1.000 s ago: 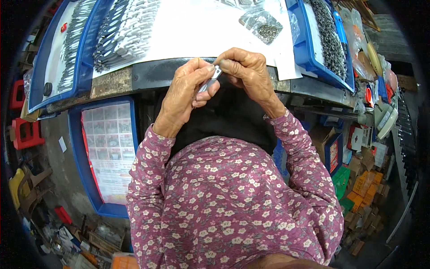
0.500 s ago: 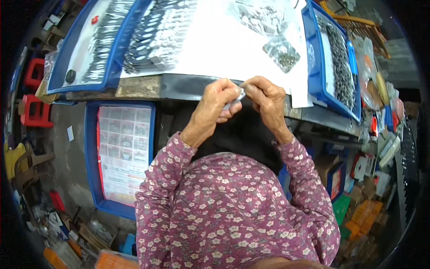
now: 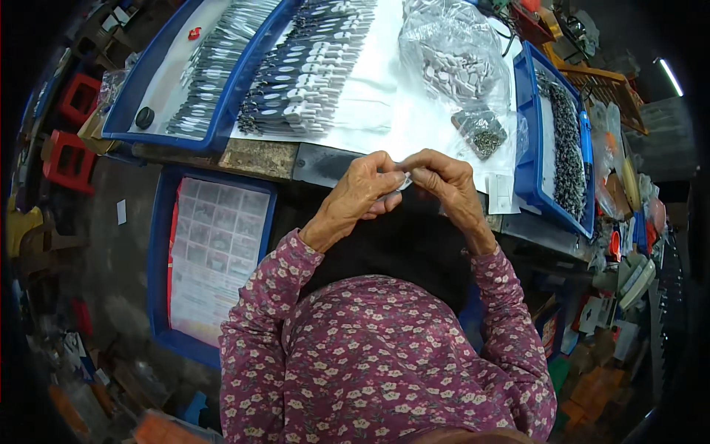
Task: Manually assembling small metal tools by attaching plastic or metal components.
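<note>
My left hand (image 3: 360, 194) is closed around a small pale plastic part (image 3: 404, 182), whose end shows past the thumb. My right hand (image 3: 452, 185) meets it at the front edge of the workbench, thumb and forefinger pinched together against that end. What the right fingertips hold, if anything, is too small to make out. On the white sheet beyond lie a clear bag of pale plastic parts (image 3: 458, 70) and a small clear bag of tiny metal parts (image 3: 484, 139). Stacked rows of black-and-white slim pieces (image 3: 307, 81) lie to the left of these.
At the far left stands a blue tray (image 3: 214, 133) of slim metallic pieces; on the right, another blue tray (image 3: 526, 96) holds small dark parts. Below the bench at left sits a blue bin (image 3: 159, 274) lined with a printed sheet. Red stools (image 3: 70, 166) stand on the floor.
The view has shifted, so the bench and trays sit lower and farther right. Both hands stay together at the pale part, with the right fingers slightly repositioned.
</note>
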The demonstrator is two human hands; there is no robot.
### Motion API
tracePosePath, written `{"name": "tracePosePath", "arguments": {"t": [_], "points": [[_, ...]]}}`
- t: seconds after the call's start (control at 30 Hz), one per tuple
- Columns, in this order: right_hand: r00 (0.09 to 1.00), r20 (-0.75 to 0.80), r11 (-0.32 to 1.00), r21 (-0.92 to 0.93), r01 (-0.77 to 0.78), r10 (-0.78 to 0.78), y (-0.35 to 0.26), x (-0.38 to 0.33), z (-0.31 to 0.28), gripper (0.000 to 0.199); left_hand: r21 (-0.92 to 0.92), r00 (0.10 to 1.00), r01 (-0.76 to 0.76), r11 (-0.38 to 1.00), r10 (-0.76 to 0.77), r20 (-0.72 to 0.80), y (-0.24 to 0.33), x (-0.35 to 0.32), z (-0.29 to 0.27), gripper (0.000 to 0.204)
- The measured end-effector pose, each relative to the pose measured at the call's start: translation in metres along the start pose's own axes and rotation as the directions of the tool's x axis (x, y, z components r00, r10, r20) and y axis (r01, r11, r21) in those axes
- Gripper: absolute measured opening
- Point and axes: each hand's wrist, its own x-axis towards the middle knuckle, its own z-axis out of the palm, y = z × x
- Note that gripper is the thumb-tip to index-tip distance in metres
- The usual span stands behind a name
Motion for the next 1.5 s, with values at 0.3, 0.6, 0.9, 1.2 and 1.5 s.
{"name": "tracePosePath", "arguments": {"t": [0.3,0.6,0.9,1.2,1.5], "points": [[0.601,0.422,0.051,-0.79,0.611,-0.679,-0.034,0.036,0.012,0.031,0.341,0.977,-0.213,0.916,0.211,0.043,0.043,0.007,-0.027,0.018],[0.46,0.44,-0.033,-0.749,0.662,-0.771,-0.04,0.111,0.01,0.009,0.963,0.613,-0.268,0.0,0.771,0.171,0.101,0.016,-0.063,0.024],[0.526,0.284,-0.012,-0.888,0.46,-0.801,-0.048,0.226,-0.012,0.013,0.98,0.41,0.064,0.187,0.891,-0.197,0.131,-0.025,-0.168,0.017],[0.64,0.329,-0.134,-0.933,0.334,-0.695,-0.038,0.272,-0.01,0.013,0.893,0.4,0.208,0.4,0.798,-0.451,0.121,-0.032,-0.21,0.02],[0.683,0.336,-0.116,-0.93,0.348,-0.649,-0.04,0.279,-0.01,0.013,0.889,0.428,0.302,0.345,0.784,-0.45,0.118,-0.027,-0.213,0.019]]}}
